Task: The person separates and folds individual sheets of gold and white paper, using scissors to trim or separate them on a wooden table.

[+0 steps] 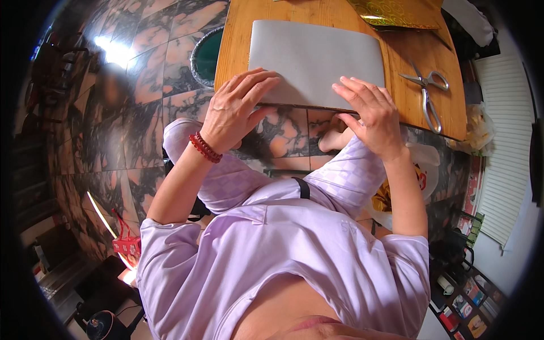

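Observation:
A flat grey sheet (pixel 316 59) lies on the wooden table (pixel 236 38), its near edge at the table's front, where a thin dark rim shows. My left hand (pixel 240 104) holds the sheet's near left corner, fingers on top and thumb just below the edge. A beaded red bracelet (pixel 205 147) circles that wrist. My right hand (pixel 374 114) has the near right part in the same way, fingertips on the grey face and thumb against the underside of the edge. What lies beneath the sheet is hidden.
Silver scissors (pixel 425 85) rest spread on the table's right side. Shiny patterned gold sheets (pixel 395 15) lie at the back right. A green bin with a plastic liner (pixel 208 57) stands left of the table. Plastic bags (pixel 478 131) sit beyond the right edge.

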The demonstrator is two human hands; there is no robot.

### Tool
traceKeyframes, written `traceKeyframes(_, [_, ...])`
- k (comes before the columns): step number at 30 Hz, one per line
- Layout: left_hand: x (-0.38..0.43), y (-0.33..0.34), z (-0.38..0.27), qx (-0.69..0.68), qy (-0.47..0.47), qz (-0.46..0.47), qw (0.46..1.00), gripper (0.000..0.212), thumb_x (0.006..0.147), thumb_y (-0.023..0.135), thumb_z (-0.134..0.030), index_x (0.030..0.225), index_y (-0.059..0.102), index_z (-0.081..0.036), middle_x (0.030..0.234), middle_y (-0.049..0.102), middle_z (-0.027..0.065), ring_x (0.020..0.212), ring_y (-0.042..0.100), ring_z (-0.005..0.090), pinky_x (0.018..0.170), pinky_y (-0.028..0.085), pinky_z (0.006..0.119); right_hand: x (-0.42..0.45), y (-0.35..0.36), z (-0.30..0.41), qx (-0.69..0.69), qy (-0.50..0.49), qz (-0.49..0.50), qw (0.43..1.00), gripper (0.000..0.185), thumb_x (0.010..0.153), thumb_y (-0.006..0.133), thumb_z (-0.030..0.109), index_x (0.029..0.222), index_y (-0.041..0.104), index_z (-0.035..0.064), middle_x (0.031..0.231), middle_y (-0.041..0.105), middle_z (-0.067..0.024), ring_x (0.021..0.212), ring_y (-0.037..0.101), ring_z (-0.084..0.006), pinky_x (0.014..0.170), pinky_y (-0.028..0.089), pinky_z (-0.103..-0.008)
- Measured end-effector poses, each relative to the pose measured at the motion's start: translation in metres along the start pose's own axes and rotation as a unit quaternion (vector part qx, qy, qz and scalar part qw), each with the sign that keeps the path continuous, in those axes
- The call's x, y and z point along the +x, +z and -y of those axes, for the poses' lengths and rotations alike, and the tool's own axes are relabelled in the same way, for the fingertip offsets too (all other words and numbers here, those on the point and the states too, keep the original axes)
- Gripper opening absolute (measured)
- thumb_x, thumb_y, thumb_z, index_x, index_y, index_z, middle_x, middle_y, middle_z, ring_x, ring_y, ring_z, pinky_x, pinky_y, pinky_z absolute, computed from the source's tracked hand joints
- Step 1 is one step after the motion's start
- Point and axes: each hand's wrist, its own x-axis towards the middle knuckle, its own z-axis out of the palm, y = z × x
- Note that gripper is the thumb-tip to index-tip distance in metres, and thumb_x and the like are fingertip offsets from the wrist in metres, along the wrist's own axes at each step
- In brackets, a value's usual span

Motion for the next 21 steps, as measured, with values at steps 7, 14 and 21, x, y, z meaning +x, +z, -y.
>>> traceKeyframes(7, [0.006,-0.013,0.012,-0.021,0.005,0.030,0.999,0.048,0.094,0.084,-0.026,0.137,0.071,-0.010,0.145,0.072,0.0058,0.130,0.070,0.0299,0.107,0.060,0.042,0.005,-0.002,-0.003,0.020,-0.002,-0.006,1.000,0.065,0.082,0.091,0.021,0.144,0.070,0.0184,0.143,0.069,-0.0016,0.132,0.064,-0.0238,0.110,0.051,-0.0426])
traceKeyframes(14, [0.006,-0.013,0.014,-0.013,0.034,0.041,0.998,0.045,0.095,0.083,-0.025,0.136,0.071,-0.010,0.146,0.072,0.0043,0.129,0.071,0.0304,0.104,0.062,0.043,0.006,-0.003,-0.003,0.030,0.002,-0.003,1.000,0.066,0.080,0.092,0.020,0.142,0.070,0.0178,0.142,0.068,-0.0013,0.130,0.065,-0.0243,0.109,0.051,-0.0428])
traceKeyframes(21, [0.004,-0.014,0.010,0.002,0.031,0.027,0.999,0.045,0.092,0.085,-0.017,0.135,0.074,-0.013,0.144,0.075,0.0008,0.128,0.074,0.0261,0.105,0.064,0.039,0.006,-0.004,-0.005,0.034,-0.001,-0.002,0.999,0.066,0.079,0.093,0.018,0.142,0.070,0.0175,0.142,0.068,-0.0014,0.128,0.065,-0.0247,0.109,0.051,-0.0433])
